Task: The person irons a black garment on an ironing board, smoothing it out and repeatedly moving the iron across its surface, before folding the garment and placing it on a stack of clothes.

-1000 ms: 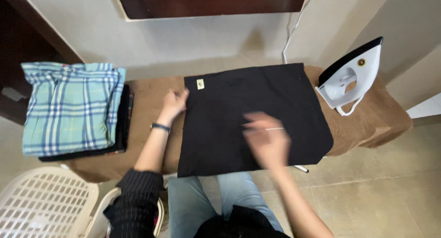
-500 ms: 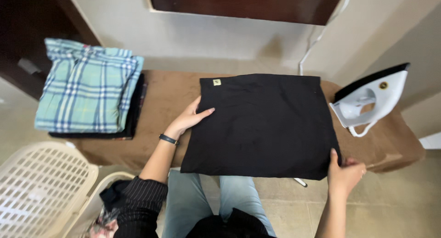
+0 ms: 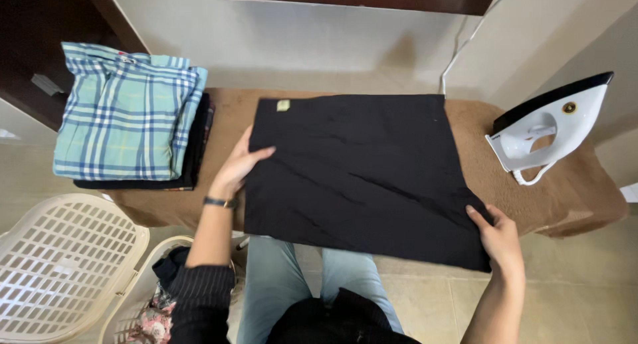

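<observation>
**Inspector:** While the black garment (image 3: 359, 178) lies folded flat across the brown ironing board (image 3: 571, 204), report the hands.

**Assistant:** Left hand (image 3: 236, 168) rests palm down on the cloth's left edge, fingers extended and spread, gripping nothing; it only presses. Right hand (image 3: 498, 238) is at the near right corner, where the cloth hangs over the board's front edge. Its fingers are curled onto that corner; it appears to pinch the fabric, though the thumb side is hidden.

**Inspector:** Condition of the cloth?

**Assistant:** Roughly square, a small pale label near the far left corner. I count about 3 slanting creases across the middle. The near edge overhangs the board.

**Inspector:** Surroundings?

**Assistant:** White iron (image 3: 548, 128) stands upright at the board's right end, well apart from the cloth, cord running up the wall. At the left end, 1 folded blue plaid shirt (image 3: 126, 118) sits on a dark folded item. 2 pale laundry baskets (image 3: 63, 264) stand on the floor to the left.

**Inspector:** Judgement on doing this well?

**Assistant:** In my view, the left palm should hold firm as an anchor while the right draws the corner taut and outward, so the creases pull flat. Edges should be squared before any further fold, and the right arm kept clear of the iron.
</observation>
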